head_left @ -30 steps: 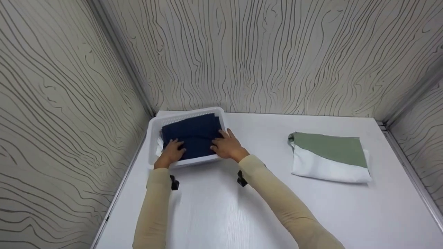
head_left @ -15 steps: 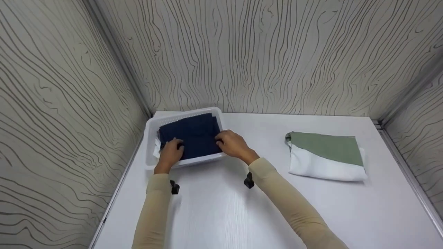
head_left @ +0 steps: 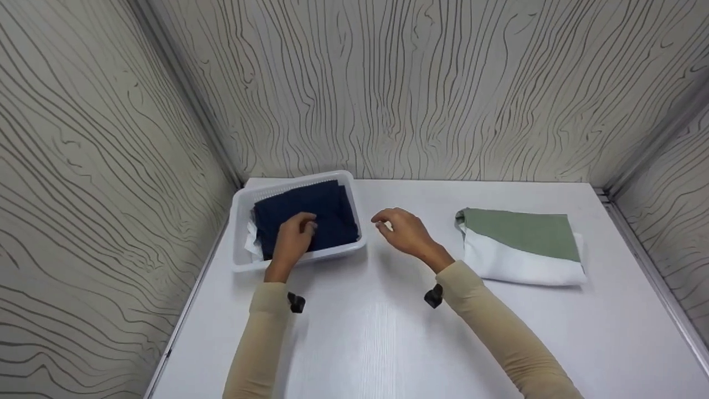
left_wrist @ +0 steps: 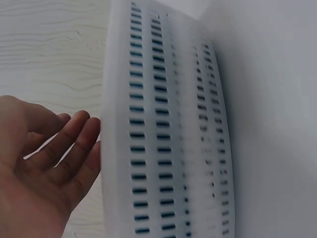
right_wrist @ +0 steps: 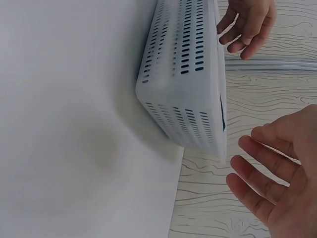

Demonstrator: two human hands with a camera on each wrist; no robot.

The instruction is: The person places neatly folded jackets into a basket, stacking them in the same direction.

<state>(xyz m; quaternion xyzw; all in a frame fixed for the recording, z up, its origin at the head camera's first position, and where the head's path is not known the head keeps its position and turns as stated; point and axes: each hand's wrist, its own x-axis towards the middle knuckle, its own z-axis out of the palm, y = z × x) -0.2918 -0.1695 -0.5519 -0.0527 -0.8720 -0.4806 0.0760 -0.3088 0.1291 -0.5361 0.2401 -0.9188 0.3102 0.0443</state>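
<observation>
Dark navy folded cloth lies in a white plastic basket at the left back of the table, with a bit of white cloth showing at its left side. My left hand hovers above the basket's front rim, fingers loosely bent and holding nothing. Off the basket's right side, my right hand is raised over the table with relaxed, slightly bent fingers and nothing in them. Slotted basket walls fill part of both wrist views, the right hand's spread fingers apart from the rim.
On the right of the white table lies a folded green and white cloth, close beyond the right forearm. Wood-patterned panels stand behind and on both sides. A metal rail runs along the table's right edge.
Both hands have come off the navy cloth. The right hand has moved right, away from the basket; the left has lifted and shifted slightly right. The green and white cloth stays put.
</observation>
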